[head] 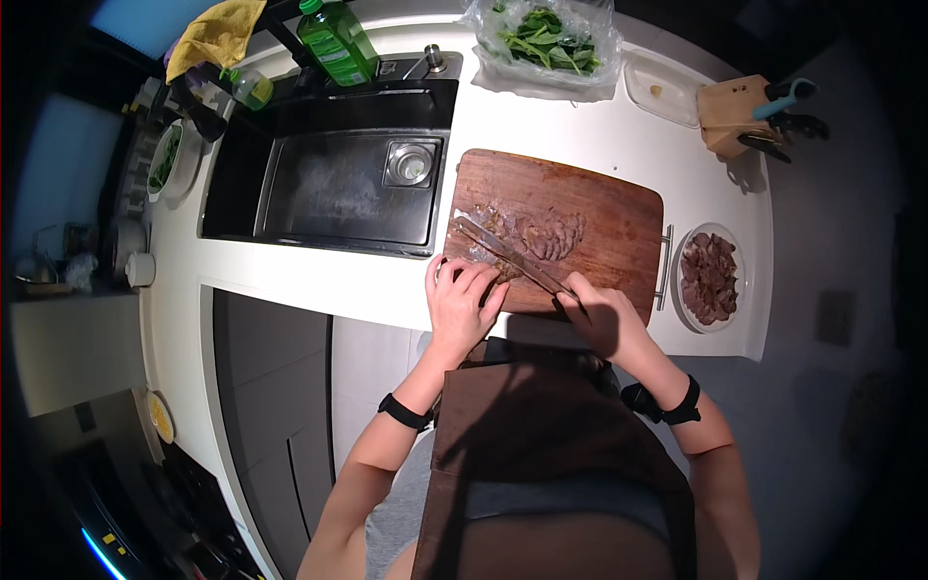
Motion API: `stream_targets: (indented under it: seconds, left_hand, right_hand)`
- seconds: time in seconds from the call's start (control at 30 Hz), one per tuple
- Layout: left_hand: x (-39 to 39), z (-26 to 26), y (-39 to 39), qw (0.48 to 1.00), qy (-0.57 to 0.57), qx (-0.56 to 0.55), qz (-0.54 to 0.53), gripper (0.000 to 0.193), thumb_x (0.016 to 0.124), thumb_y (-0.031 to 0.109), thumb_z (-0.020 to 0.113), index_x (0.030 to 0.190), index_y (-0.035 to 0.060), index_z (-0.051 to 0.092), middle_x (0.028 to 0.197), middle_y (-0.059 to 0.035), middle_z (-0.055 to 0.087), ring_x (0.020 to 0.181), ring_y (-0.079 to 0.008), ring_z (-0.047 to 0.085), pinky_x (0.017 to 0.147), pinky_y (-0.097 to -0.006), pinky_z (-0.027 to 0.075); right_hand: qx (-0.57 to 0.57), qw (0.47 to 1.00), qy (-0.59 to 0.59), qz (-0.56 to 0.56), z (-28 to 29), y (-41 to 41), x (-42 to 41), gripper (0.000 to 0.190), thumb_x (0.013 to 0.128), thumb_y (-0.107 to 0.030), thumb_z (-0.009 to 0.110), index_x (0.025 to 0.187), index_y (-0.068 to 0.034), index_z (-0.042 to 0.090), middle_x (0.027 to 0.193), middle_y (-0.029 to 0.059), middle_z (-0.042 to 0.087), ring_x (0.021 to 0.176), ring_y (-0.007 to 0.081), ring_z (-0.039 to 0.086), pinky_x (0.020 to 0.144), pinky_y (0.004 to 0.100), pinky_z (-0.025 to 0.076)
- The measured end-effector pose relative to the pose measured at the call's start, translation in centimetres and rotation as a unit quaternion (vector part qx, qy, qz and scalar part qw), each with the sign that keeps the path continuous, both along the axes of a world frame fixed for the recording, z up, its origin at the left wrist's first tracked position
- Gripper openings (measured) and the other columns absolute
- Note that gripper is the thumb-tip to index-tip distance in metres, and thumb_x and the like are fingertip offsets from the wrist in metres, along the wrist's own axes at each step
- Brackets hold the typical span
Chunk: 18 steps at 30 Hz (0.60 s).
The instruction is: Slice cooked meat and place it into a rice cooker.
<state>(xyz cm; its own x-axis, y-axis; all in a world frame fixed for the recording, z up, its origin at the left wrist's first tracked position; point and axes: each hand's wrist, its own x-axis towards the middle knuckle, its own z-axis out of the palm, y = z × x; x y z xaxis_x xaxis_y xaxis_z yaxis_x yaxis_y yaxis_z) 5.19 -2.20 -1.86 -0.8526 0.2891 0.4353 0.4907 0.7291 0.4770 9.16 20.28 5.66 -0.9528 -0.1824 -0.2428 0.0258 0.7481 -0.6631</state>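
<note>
My right hand (603, 317) grips the dark handle of a kitchen knife (507, 254), whose blade lies slantwise over a wooden cutting board (616, 225). Beneath the curled fingers of my left hand (462, 299) is a piece of brown cooked meat (506, 272), close to the blade on its near side. My palm hides part of that piece. Beyond the blade, overlapping slices of meat (554, 235) lie on the board. Wet scraps and juice are spread over the board's left part. To the right, an oval dish (679, 279) holds more sliced meat (709, 278).
Left of the board is a black sink (326, 196) with a drain strainer (410, 165). A green detergent bottle (337, 43) stands behind it. Leafy greens (554, 43) in a plastic bag, a clear tray (670, 94) and a wooden knife block (731, 112) line the counter's back.
</note>
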Motion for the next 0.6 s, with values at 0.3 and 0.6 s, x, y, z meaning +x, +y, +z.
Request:
stream_targets:
  seconds: [0.3,0.6]
  left_hand:
    - [-0.3,0.1,0.5,1.000,-0.010,0.004,-0.016,0.015,0.072,0.013,0.078,0.084,0.0091,0.070,0.092,-0.0006,0.069,0.089,-0.0244,0.058,0.094,-0.0428,0.042]
    - [-0.7,0.3,0.3,0.998,-0.032,-0.012,-0.048,0.016,0.075,0.013,0.075,0.089,0.0072,0.070,0.094,-0.0035,0.067,0.089,-0.0258,0.057,0.088,-0.0422,0.043]
  right_hand:
    - [0.020,0.999,-0.045,0.023,0.2,-0.5,0.1,0.019,0.100,-0.025,0.049,0.098,-0.006,0.048,0.069,0.0248,0.060,0.071,0.0477,0.061,0.062,0.0547,0.047]
    - [0.061,0.995,-0.055,0.051,0.4,-1.2,-1.0,0.014,0.099,-0.019,0.050,0.103,-0.005,0.048,0.072,0.0255,0.061,0.074,0.0457,0.063,0.064,0.0535,0.049]
